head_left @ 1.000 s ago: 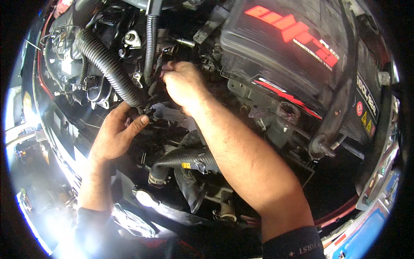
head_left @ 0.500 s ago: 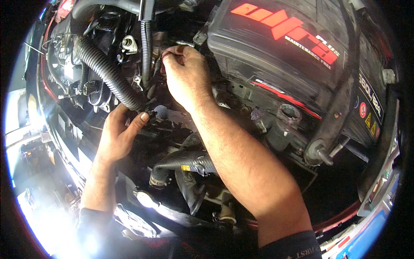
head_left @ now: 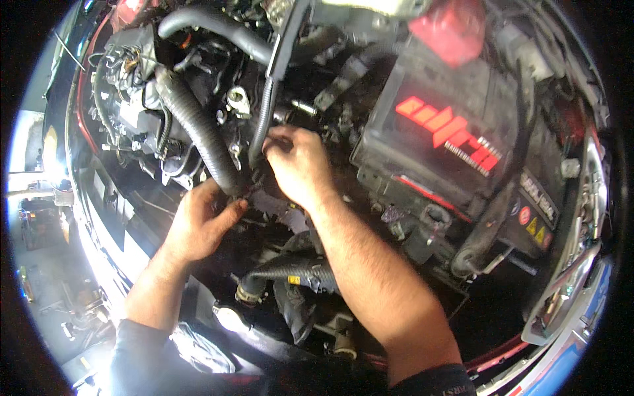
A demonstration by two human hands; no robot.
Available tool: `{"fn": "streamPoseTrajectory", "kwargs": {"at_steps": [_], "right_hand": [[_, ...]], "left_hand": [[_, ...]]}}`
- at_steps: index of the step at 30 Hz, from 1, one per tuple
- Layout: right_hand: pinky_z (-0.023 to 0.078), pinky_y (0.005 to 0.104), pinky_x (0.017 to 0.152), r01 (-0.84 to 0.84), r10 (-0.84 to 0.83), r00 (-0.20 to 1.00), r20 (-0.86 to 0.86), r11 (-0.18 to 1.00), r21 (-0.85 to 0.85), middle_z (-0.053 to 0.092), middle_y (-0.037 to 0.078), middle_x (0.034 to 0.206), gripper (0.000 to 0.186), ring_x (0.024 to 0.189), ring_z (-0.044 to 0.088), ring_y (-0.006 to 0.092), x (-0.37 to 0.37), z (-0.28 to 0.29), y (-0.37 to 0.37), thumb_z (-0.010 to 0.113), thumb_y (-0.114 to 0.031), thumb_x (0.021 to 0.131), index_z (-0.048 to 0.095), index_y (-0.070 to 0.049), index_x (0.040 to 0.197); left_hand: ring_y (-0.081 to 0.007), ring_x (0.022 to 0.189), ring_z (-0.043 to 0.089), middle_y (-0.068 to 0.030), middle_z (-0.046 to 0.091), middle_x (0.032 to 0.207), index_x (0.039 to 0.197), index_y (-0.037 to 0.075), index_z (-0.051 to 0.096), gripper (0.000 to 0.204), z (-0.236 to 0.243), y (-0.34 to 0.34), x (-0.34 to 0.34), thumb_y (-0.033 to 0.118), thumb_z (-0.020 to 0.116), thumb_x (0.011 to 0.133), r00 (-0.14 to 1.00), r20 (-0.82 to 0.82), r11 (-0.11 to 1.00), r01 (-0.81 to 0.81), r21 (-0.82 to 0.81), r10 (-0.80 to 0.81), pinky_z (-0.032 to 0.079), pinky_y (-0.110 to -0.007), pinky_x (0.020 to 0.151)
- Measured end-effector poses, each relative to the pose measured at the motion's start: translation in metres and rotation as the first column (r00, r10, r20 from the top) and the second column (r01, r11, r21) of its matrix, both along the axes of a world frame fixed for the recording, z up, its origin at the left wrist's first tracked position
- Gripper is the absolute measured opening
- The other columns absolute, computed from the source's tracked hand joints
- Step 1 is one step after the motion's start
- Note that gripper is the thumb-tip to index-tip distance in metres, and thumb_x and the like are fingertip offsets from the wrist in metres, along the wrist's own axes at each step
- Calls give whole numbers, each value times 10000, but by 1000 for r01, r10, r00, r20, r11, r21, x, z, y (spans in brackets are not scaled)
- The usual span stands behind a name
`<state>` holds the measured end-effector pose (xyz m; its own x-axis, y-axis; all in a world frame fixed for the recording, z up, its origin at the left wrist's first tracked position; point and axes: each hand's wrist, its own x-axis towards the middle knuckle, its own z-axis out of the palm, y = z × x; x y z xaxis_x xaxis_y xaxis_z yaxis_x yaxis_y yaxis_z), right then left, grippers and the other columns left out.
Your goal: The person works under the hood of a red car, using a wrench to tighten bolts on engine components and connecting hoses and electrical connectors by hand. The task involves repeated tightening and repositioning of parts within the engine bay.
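Note:
I have my left hand (head_left: 210, 221) curled around the lower end of a thick corrugated black hose (head_left: 203, 136), its thumb at the hose end; part of the fingers is hidden. My right hand (head_left: 297, 162) has its fingers bent together beside a thinner corrugated conduit (head_left: 267, 109), deep among dark engine parts; what they grip is hidden. Near the hands are a metal bracket (head_left: 238, 100) and, lower down, a bent rubber hose (head_left: 272, 276) with a small yellow label.
A large black battery (head_left: 436, 162) with red lettering fills the right, a blurred red item (head_left: 448, 30) above it and a dark bar (head_left: 490, 231) across its side. A curved black hose (head_left: 218, 28) runs along the top. The bright bodywork edge (head_left: 115, 244) curves down the left.
The view has shifted, showing more engine bay at the top. My right hand moved slightly up, then back down nearer the conduit; my left hand stayed at the thick hose's lower end.

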<state>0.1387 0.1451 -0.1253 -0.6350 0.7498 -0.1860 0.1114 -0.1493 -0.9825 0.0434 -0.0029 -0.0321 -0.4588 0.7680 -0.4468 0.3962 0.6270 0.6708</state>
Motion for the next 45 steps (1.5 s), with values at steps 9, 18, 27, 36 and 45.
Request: {"fn": "streamPoseTrajectory", "kwargs": {"at_steps": [9, 18, 27, 36, 45], "right_hand": [[515, 320, 752, 176, -54, 889, -454, 957, 232, 683, 116, 936, 306, 805, 640, 188, 13, 41, -8, 650, -165, 925, 602, 19, 1165], [487, 316, 720, 138, -2, 911, -413, 944, 300, 643, 103, 889, 218, 765, 587, 203, 16, 48, -1, 678, -108, 872, 628, 3, 1053], [485, 378, 731, 141, 156, 900, -408, 781, 608, 611, 127, 874, 138, 798, 602, 308, 32, 54, 9, 628, -136, 825, 595, -37, 915], [478, 247, 682, 228, -238, 938, -251, 971, -69, 573, 2, 767, 219, 709, 565, 102, 8, 20, 11, 433, 107, 797, 559, -52, 881], [511, 367, 820, -33, -13, 949, 314, 989, 141, 674, 150, 904, 210, 859, 650, 270, 21, 1, 25, 559, 21, 752, 644, -10, 942]], "left_hand": [[-223, 699, 622, -167, 651, 824, 1171, 11, 574, 373, 10, -3, -2, 257, 661, 904, 979, -124, 987, 163, 2, -161, 493, -357, 663], [-291, 688, 646, -168, 646, 775, 1133, 11, 579, 375, 8, -8, -5, 301, 658, 908, 970, -137, 968, 219, 125, -202, 502, -393, 654], [-304, 744, 660, -169, 650, 815, 1162, -17, 557, 461, 10, -10, -11, 340, 676, 896, 971, -63, 966, 238, 101, -232, 515, -391, 689], [-333, 762, 626, -188, 634, 846, 1151, 0, 541, 508, -13, -10, -9, 323, 761, 826, 940, -241, 958, 270, 98, -241, 501, -400, 697], [-212, 809, 649, -121, 647, 901, 1344, 30, 444, 645, -16, -17, -20, 180, 743, 792, 945, -169, 956, 292, 43, -281, 529, -346, 712]]}}
